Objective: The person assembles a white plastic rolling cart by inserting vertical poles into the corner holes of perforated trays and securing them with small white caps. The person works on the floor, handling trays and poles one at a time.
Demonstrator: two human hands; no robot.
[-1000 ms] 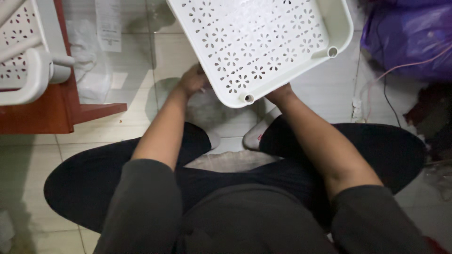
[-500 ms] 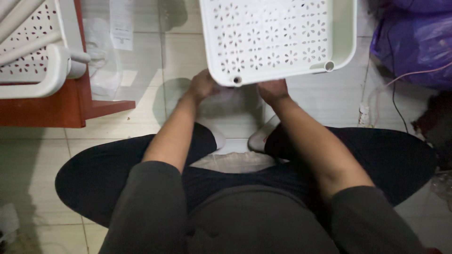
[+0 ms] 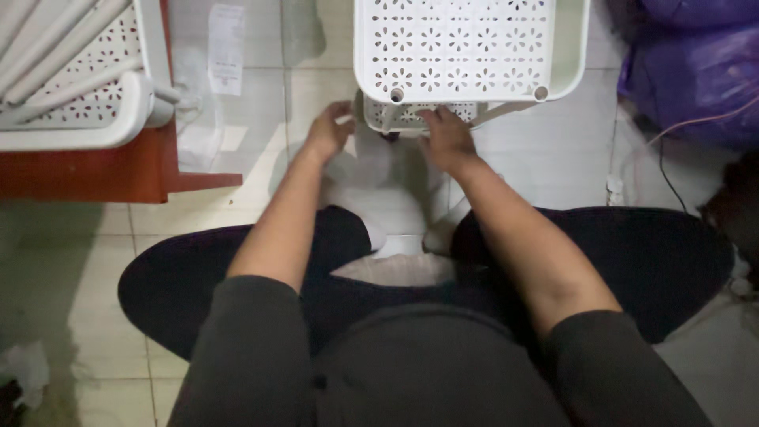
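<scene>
A tray [image 3: 470,47] lies on the floor [image 3: 253,119] ahead of the crossed legs, a second tray [image 3: 411,116] under its near edge. The left hand [image 3: 328,130] and right hand [image 3: 447,138] flank that lower tray. Far left, another tray [image 3: 79,87] sits on a bench [image 3: 95,170]; a bag [image 3: 696,71] lies right.

Pale tiled floor [image 3: 237,229] carries everything here. A clear plastic bag [image 3: 225,87] with a paper sheet inside lies flat on the tiles at upper left, beside a red-brown board [image 3: 95,178]. A purple bag [image 3: 696,79] sits at upper right, a thin cable [image 3: 672,186] trailing near it. The sitter's crossed legs [image 3: 624,261] rest on the tiles, and crumpled white paper [image 3: 28,368] lies lower left.
</scene>
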